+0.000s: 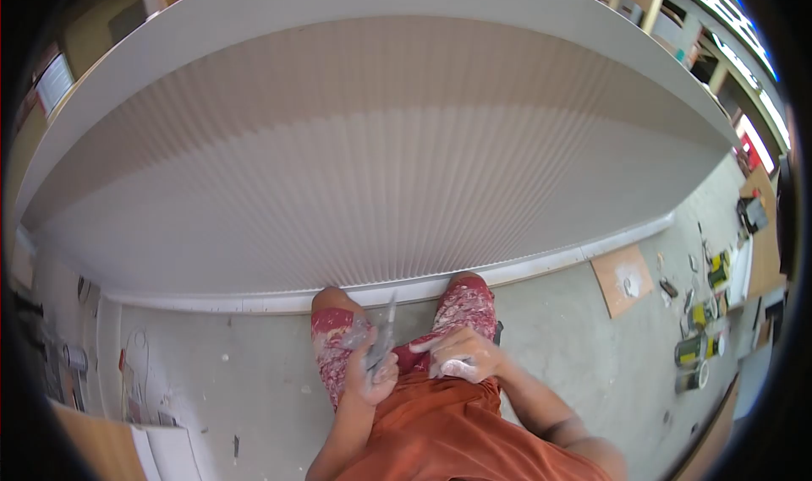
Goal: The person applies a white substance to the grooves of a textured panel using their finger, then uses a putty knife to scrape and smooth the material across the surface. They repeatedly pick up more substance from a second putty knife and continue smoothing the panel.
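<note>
Down by the knees, in front of the ribbed panel [372, 168], the left hand [370, 378] is closed around a putty knife [385, 333], blade up, while the right hand [463, 354] cups a white lump of filler [457, 368]. Loading the blade looks to be the step; next comes a steady scrape of filler onto it.

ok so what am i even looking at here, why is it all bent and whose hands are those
This is a single picture from a camera worn on a person's head, looking down. Its wide lens bends straight edges, so the big ribbed grey panel only looks curved. The two hands at the bottom are the wearer's own. The left hand grips a thin, flat-bladed tool smeared with pale paste. The right hand holds a white lump; what it is cannot be told. Below are paint-spattered red shorts and an orange shirt. On the concrete floor to the right lie a brown board and several cans.
</note>
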{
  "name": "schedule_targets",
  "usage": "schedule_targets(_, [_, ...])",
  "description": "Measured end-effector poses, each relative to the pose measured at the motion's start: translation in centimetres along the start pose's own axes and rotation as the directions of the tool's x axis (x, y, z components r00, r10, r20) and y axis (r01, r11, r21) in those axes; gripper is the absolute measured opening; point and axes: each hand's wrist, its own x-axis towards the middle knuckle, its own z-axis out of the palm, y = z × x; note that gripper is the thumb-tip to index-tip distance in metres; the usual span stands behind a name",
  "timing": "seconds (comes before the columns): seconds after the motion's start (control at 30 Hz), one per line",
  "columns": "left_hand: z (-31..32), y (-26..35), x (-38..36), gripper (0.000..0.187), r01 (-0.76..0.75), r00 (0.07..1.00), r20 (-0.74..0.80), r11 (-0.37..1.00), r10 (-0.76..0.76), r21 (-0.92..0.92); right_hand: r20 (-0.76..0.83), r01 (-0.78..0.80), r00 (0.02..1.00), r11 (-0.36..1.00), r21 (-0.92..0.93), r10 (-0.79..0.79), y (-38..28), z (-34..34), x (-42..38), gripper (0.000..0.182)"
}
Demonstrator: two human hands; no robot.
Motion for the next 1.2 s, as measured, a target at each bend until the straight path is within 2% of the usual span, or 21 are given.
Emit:
schedule_targets(0.03, [-0.9,0.4,-0.1,0.029,-0.030,0.990,0.137,0.994,0.045,-0.108,0.025,0.075,0.997,0.954,-0.291,-0.071,-0.6,-1.5,-0.1,0.026])
schedule_targets(0.07, [0.3,0.6,-0.5,0.029,-0.141,0.984,-0.109,0.990,0.139,-0.014,0.072,0.141,0.990,0.824,-0.549,-0.121,-1.9,-4.0,0.6,0.022])
schedule_targets(0.1, [-0.1,0.7,-0.5,0.029,-0.121,0.986,-0.119,0.993,0.119,-0.008,0.046,0.094,0.995,0.771,-0.630,-0.084,-3.7,-6.8,1.3,0.018])
schedule_targets(0.13, [-0.8,1.1,-0.3,0.024,-0.114,0.993,-0.001,0.992,0.114,0.050,0.107,0.172,0.984,0.638,-0.750,-0.140,-5.7,-10.1,2.3,0.010])
schedule_targets(0.17, [-1.5,1.6,0.1,0.020,-0.116,0.987,0.123,0.988,0.103,0.106,0.071,0.114,0.992,0.477,-0.872,-0.107,-8.3,-12.6,3.6,0.014])
schedule_targets(0.2, [-2.5,1.6,0.7,0.021,-0.095,0.981,0.180,0.990,0.076,0.101,0.074,0.141,0.976,0.334,-0.932,-0.206,-10.6,-14.4,5.6,0.016])
schedule_targets(0.23, [-2.0,1.0,0.5,0.021,-0.083,0.982,0.176,0.991,0.064,0.104,0.126,0.177,0.967,0.225,-0.958,-0.222,-12.7,-16.3,7.4,0.019])
schedule_targets(0.3, [-0.4,0.0,0.3,0.028,-0.103,0.985,-0.129,0.991,0.114,0.089,0.218,0.226,0.945,0.006,-0.974,-0.243,-14.4,-19.0,10.3,0.027])
schedule_targets(0.43, [-1.9,-1.1,1.0,0.028,-0.041,0.990,-0.132,0.997,0.050,0.064,0.261,0.232,0.944,-0.157,-0.960,-0.204,-13.5,-20.8,13.3,0.039])
schedule_targets(0.53, [-3.0,-1.7,1.4,0.028,-0.046,0.985,-0.163,0.998,0.054,0.050,0.252,0.237,0.967,-0.242,-0.941,-0.033,-11.3,-20.5,13.2,0.047])
schedule_targets(0.63, [-3.1,-1.8,1.7,0.029,-0.054,0.992,-0.115,0.998,0.059,0.039,0.180,0.181,0.983,-0.227,-0.957,0.027,-9.0,-19.1,12.0,0.053])
schedule_targets(0.7, [-2.7,-1.5,1.5,0.029,-0.070,0.974,-0.213,0.996,0.081,0.061,0.158,0.174,0.982,-0.175,-0.969,0.101,-7.6,-18.6,11.1,0.056])
schedule_targets(0.73, [-2.8,-1.4,1.5,0.029,-0.069,0.973,-0.216,0.996,0.080,0.061,0.144,0.175,0.973,-0.167,-0.970,0.183,-7.0,-18.6,10.6,0.047])
schedule_targets(0.83, [-2.7,-0.9,1.6,0.030,-0.066,0.980,-0.180,0.993,0.082,0.096,0.223,0.247,0.958,-0.119,-0.962,0.181,-4.2,-17.7,7.9,0.045])
schedule_targets(0.9, [-2.0,-0.6,1.5,0.029,-0.056,0.979,-0.192,0.998,0.062,0.037,0.262,0.228,0.948,0.190,-0.955,0.181,-2.5,-15.8,5.5,0.041])
schedule_targets(0.93, [-2.0,-0.5,1.5,0.029,-0.058,0.980,-0.190,0.998,0.064,0.036,0.281,0.224,0.957,0.421,-0.879,0.076,-2.6,-14.1,4.9,0.039])
schedule_targets(0.97, [-2.0,-0.6,1.6,0.029,-0.067,0.989,-0.129,0.998,0.069,0.022,0.273,0.229,0.962,0.624,-0.747,-0.026,-3.0,-12.3,4.4,0.039])
schedule_targets(1.03, [-2.0,-1.1,1.8,0.030,-0.068,0.995,-0.067,0.998,0.068,-0.002,0.210,0.156,0.976,0.851,-0.502,-0.055,-3.9,-8.8,3.7,0.032])
schedule_targets(1.1, [-2.1,-1.3,2.0,0.030,0.046,0.998,0.056,0.995,-0.041,-0.087,0.095,0.198,0.979,0.950,-0.242,-0.180,-2.3,-4.9,2.8,0.034])
schedule_targets(1.13, [-1.8,-1.5,2.1,0.030,0.041,0.998,0.050,0.995,-0.036,-0.087,0.094,0.200,0.979,0.951,-0.236,-0.183,-1.2,-3.3,2.3,0.034])
schedule_targets(1.2, [-0.4,-2.0,1.8,0.031,0.126,0.978,0.176,0.989,-0.112,-0.075,-0.135,0.218,0.968,0.975,0.038,-0.211,1.0,-0.4,1.3,0.036])
